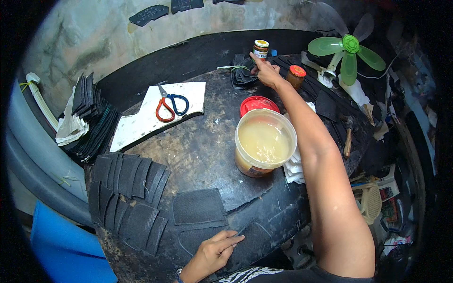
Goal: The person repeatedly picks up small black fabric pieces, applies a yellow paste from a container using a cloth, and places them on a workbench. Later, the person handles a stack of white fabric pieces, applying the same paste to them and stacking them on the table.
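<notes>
Right hand: the right hand (pixel 267 71) stretches far across the counter (pixel 198 151), index finger up, the other fingers curled loosely over a bundle of dark rubber pieces (pixel 242 71) tied with a pale band; whether it grips the bundle I cannot tell.
Left hand: the left hand (pixel 214 252) lies flat and open at the near edge, fingers spread on a dark rubber patch (pixel 198 238), pressing and not gripping.
Near the right hand: a small brown jar (pixel 261 49) with a yellow lid stands just beyond the fingertips, and an orange-lidded jar (pixel 296 76) sits just beside the wrist.
Under the forearm: a big clear tub of yellowish glue (pixel 264 141) stands open, its red lid (pixel 258 104) lying just behind it, with a stack of white slips (pixel 293 167) tucked against its side.
Near the left hand: another cut patch (pixel 198 206) lies just above the one being held, and rows of overlapping patches (pixel 127 188) fan out to the left.
Further out: scissors (pixel 170 104) with one red and one blue handle rest on a white board (pixel 155 118); a green fan (pixel 347 49) stands at the far right.
Progress: many patches already lie cut and laid out in rows, so the cutting looks well along; the glue tub is open but I see no wet glue on the near patches, so the gluing seems yet to come.
</notes>
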A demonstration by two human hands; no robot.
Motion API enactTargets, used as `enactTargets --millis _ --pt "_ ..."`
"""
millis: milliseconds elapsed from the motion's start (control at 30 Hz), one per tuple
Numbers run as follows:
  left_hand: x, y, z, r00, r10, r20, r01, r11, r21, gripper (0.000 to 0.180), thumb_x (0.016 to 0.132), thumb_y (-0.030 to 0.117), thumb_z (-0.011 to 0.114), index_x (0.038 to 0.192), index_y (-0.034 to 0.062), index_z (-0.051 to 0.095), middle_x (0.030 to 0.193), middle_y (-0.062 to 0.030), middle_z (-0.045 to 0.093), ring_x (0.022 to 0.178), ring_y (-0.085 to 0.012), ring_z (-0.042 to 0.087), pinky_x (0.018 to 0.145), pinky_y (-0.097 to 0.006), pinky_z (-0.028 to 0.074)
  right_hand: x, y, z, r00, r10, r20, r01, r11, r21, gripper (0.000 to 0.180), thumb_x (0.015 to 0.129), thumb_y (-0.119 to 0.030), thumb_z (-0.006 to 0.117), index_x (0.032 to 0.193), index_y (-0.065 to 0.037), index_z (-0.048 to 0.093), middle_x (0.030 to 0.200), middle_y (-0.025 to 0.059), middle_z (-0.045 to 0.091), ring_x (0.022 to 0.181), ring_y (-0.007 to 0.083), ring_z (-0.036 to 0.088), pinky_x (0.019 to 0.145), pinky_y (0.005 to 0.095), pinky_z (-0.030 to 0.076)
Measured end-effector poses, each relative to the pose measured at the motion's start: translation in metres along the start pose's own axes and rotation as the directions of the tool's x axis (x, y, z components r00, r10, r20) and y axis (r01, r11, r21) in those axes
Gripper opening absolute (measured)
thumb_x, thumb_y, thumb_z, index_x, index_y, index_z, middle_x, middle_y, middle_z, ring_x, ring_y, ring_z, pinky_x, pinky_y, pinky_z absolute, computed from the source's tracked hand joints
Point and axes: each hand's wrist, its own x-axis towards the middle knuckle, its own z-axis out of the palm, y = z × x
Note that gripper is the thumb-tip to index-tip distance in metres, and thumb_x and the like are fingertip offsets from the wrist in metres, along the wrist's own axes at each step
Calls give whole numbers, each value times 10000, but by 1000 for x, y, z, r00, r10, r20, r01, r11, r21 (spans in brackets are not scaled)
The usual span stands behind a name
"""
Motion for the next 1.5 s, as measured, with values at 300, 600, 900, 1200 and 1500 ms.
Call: enactTargets --millis 300,600,900,1200,1500 --pt "-2 -4 1 993 116 30 -118 991 67 377 818 8 623 1187 75 658 1186 -195 634 1107 -340 621 955 -364 492 -49 -42 -44 947 -30 -321 36 999 12 642 865 -5 410 1457 -253 383 1077 91 677 1071 298 612 898 405 471" --pt "3 -28 10 939 344 19 -339 910 239 415 798 9 657 1205 88 653 1227 -183 622 1129 -342 603 982 -370 472 -371 -138 -96 959 -90 -269 185 916 355 339 876 -178 491 1094 -12 690 912 84 653 801 139 576 735 267 467" --pt "5 -29 2 940 314 136 -336 920 199 497 788 -32 572 1269 89 611 1302 -200 578 1217 -323 555 1043 -359 422 -527 -159 -10 863 368 347 -485 409 773 518 915 -96 498 1431 -109 464 615 -40 448 506 53 415 498 210 357" --pt "1 -24 3 945 293 148 -321 916 239 489 799 14 637 1280 97 603 1320 -194 566 1235 -313 542 1058 -354 407 -520 -147 0 918 274 285 -385 454 804 575 873 -60 469 1444 -118 448 645 -17 481 475 61 405 463 214 360" --pt "6 -38 5 923 359 135 -382 894 234 474 796 22 651 1265 80 613 1310 -171 580 1234 -295 547 1067 -359 404 -535 -192 15 991 0 133 -68 858 509 567 847 -77 507 1400 -198 489 678 281 570 543 351 614 585 441 493"
